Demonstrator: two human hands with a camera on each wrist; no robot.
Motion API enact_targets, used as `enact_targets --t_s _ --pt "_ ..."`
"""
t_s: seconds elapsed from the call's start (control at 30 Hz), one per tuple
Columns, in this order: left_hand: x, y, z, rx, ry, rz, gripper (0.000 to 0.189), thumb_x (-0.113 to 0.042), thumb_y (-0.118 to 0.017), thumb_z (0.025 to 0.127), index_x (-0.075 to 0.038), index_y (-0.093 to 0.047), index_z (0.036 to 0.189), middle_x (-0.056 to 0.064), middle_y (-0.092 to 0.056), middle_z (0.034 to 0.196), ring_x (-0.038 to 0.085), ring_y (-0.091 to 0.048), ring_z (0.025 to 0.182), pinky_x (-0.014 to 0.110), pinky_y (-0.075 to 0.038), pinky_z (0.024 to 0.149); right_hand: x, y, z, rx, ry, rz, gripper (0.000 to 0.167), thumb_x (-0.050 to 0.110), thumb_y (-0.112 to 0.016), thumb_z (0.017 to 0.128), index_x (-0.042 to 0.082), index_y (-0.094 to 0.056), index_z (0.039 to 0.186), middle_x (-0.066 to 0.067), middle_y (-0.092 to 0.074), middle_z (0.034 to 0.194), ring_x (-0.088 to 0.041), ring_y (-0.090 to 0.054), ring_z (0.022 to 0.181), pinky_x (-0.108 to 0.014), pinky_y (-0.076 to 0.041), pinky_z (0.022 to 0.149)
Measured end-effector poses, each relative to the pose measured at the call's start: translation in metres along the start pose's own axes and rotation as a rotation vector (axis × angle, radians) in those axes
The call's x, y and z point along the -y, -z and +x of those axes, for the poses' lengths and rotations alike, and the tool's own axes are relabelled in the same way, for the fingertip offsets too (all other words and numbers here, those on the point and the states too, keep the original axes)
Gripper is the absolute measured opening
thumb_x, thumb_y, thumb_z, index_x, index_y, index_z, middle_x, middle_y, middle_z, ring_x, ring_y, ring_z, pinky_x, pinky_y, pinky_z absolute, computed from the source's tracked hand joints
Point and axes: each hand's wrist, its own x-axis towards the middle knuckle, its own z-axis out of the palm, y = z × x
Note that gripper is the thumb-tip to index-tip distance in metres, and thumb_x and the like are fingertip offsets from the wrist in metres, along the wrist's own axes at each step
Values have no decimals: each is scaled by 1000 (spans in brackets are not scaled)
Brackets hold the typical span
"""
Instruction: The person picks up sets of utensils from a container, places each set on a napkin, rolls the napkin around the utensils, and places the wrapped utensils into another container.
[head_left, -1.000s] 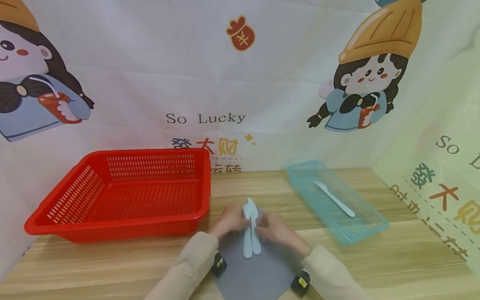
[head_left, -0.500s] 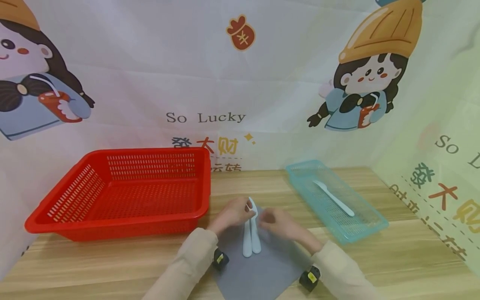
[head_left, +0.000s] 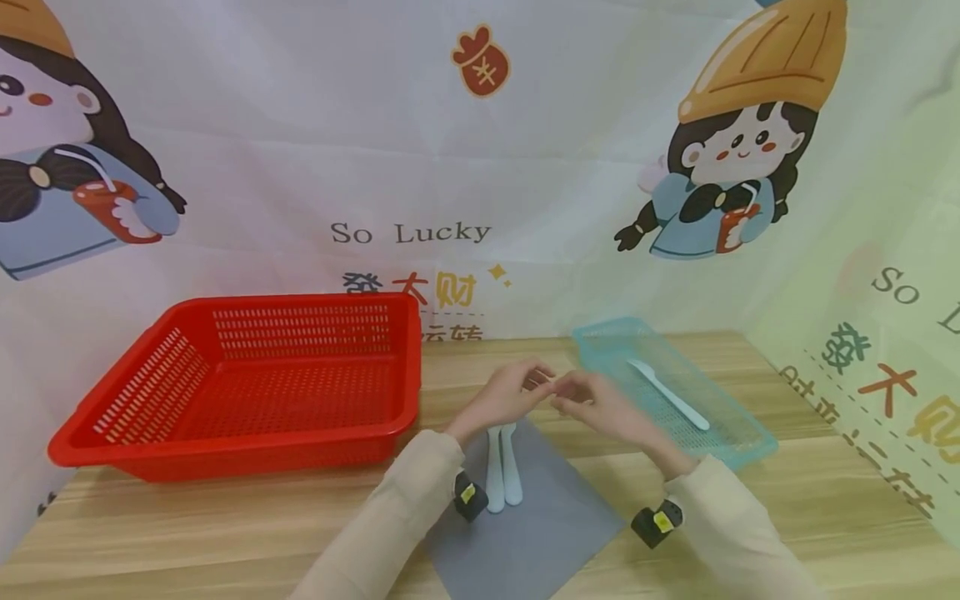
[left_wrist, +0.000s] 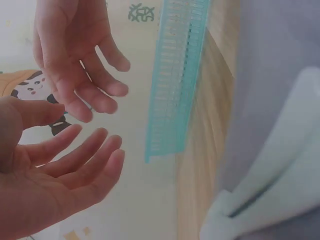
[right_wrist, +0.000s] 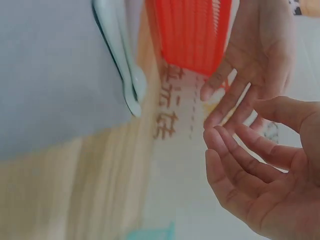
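Two pale cutlery pieces (head_left: 504, 475) lie side by side, handles toward me, on a grey square sheet (head_left: 555, 517). The left wrist hides their upper ends in the head view; the right wrist view shows a rounded, spoon-like end (right_wrist: 138, 84). My left hand (head_left: 513, 393) is raised beyond the sheet's far corner, fingers loosely bent with nothing in them. Facing it, my right hand (head_left: 600, 407) also holds nothing; the fingertips of both hands nearly meet. Each wrist view shows the two palms with relaxed fingers, the left palm (left_wrist: 60, 185) and the right palm (right_wrist: 275, 195).
A red basket (head_left: 247, 454) stands at the left on the wooden table (head_left: 225, 533). At the right back is a light blue basket (head_left: 738, 446) with a pale knife (head_left: 667, 393) inside. A printed cloth (head_left: 555, 192) hangs behind.
Both hands have left the cutlery and moved up and to the right, coming together beyond the sheet. The cutlery pieces stay on the sheet.
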Motion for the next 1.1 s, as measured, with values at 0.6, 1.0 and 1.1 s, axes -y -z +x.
enact_targets --t_s 0.6,1.0,1.1 --pt "-15 -43 40 -66 150 -282 23 -9 -49 90 4 -54 108 19 -62 98 31 -60 87 26 -51 65 -35 61 -27 -220 -362 -96 38 18 -42 94 -15 -48 110 -32 -57 102 -39 -58 89 -42 -49 73" --pt "-16 -73 52 -54 278 -268 25 -13 -51 89 0 -53 111 15 -61 101 25 -61 88 27 -51 69 -64 70 -23 -74 -505 -265 39 15 -46 89 -20 -49 105 -37 -50 109 -49 -47 101 -51 -44 81" --pt "-14 -79 53 -54 299 -241 24 -14 -52 89 -1 -54 109 15 -61 101 24 -60 85 27 -51 68 -71 70 -23 -21 -520 -320 41 14 -47 88 -22 -47 107 -38 -48 112 -50 -46 103 -52 -42 84"
